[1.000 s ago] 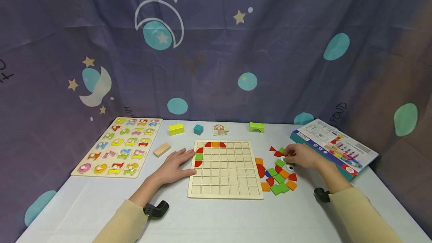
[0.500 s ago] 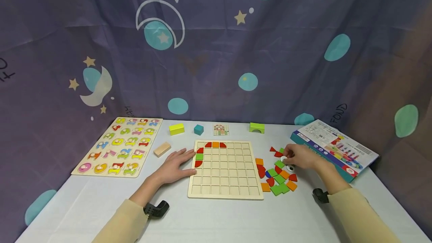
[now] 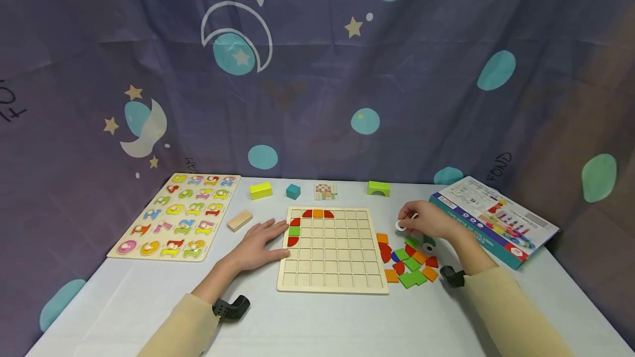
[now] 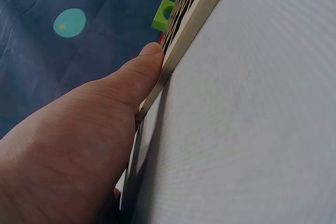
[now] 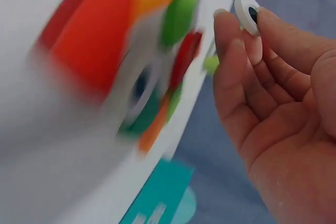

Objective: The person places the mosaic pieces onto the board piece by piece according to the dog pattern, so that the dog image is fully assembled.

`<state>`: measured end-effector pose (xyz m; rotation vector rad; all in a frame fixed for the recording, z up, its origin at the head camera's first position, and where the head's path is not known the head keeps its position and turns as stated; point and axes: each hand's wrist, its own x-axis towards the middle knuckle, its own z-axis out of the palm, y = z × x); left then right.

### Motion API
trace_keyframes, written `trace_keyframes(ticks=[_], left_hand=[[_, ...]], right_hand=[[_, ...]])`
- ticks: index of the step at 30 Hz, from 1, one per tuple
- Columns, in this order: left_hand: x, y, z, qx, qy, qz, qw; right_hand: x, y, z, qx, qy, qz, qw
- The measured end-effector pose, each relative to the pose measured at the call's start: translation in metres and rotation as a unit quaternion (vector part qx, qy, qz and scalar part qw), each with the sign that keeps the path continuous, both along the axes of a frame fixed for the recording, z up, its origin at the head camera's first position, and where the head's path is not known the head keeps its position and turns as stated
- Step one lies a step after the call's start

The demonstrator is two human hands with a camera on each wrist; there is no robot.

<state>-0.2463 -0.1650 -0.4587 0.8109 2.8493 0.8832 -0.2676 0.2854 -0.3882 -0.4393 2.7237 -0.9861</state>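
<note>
In the head view my left hand (image 3: pixel 255 245) lies with straight fingers against the left edge of a wooden grid board (image 3: pixel 337 252). Its thumb (image 4: pixel 142 69) touches the board's edge in the left wrist view. Red rounded tiles, an orange square (image 3: pixel 318 213) and a green square (image 3: pixel 294 231) sit in the board's upper left cells. To the right of the board, my right hand (image 3: pixel 429 220) pinches a white round eye piece (image 5: pixel 245 15) with a black centre between thumb and fingers, above the table. A second eye piece (image 3: pixel 429 247) lies among the loose tiles (image 3: pixel 411 264) below that hand.
A number puzzle board (image 3: pixel 173 216) lies at the left. Along the back stand a yellow block (image 3: pixel 261 190), a teal cube (image 3: pixel 293 191), a patterned card (image 3: pixel 326 191) and a green arch (image 3: pixel 379 189). A plain wooden block (image 3: pixel 240 220) is near my left hand; a box (image 3: pixel 496 219) lies at the right.
My right hand has lifted the white eye piece from the tile pile and moved it left, a little toward the board. The left hand stays in place on the board's edge.
</note>
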Motion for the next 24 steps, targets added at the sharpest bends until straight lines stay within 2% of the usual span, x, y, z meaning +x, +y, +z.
trace_keyframes(ticks=[5,13,17,24], left_hand=[[0.001,0.001,0.000,0.000,0.000,0.001,1.0000],[0.001,-0.001,0.001,-0.003,-0.002,0.006,1.0000],[0.001,-0.001,0.001,-0.005,-0.001,0.004,1.0000],[0.002,0.000,0.001,0.000,-0.001,0.005,1.0000]], right_hand=[[-0.008,-0.037,0.003,-0.034,0.001,0.010,0.999],[-0.019,-0.092,0.009,-0.083,0.001,0.074,0.994],[-0.024,-0.111,0.008,-0.089,-0.008,0.088,0.992],[-0.034,-0.136,-0.003,-0.067,-0.005,0.095,0.993]])
